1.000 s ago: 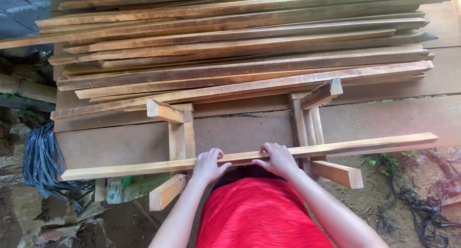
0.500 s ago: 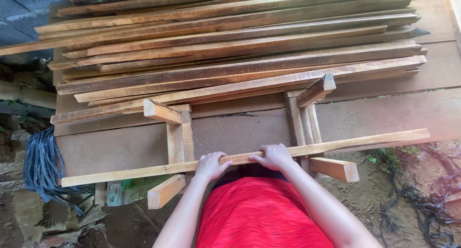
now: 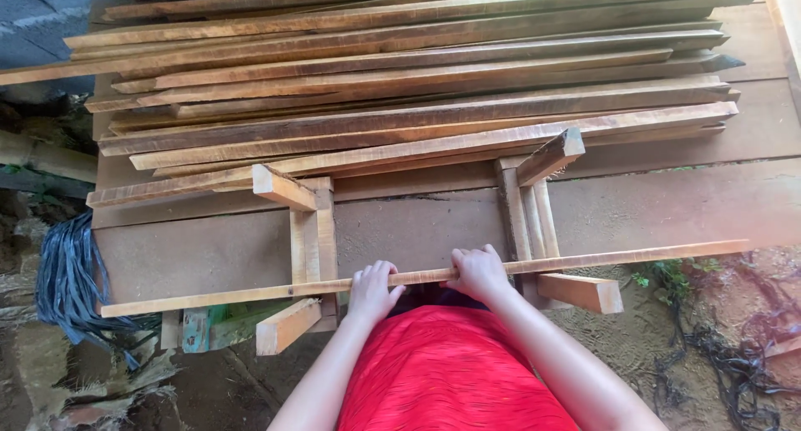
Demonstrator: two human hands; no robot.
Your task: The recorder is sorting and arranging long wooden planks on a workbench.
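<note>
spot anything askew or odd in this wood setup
Nothing is damaged or spilled. The slat stack is loose, its ends uneven and some pieces fanned at angles. The slat under both hands lies slightly tilted across the two wooden brackets.

The stack of wooden slats [image 3: 400,72] runs past the top edge, so its far layers are cut off. Both hands cover the middle of the long slat [image 3: 584,260], and their palms are hidden. The bundle of dark straps [image 3: 62,285] is partly hidden under the worktop [image 3: 209,252]. The red garment [image 3: 450,373] runs off the bottom edge.
</note>
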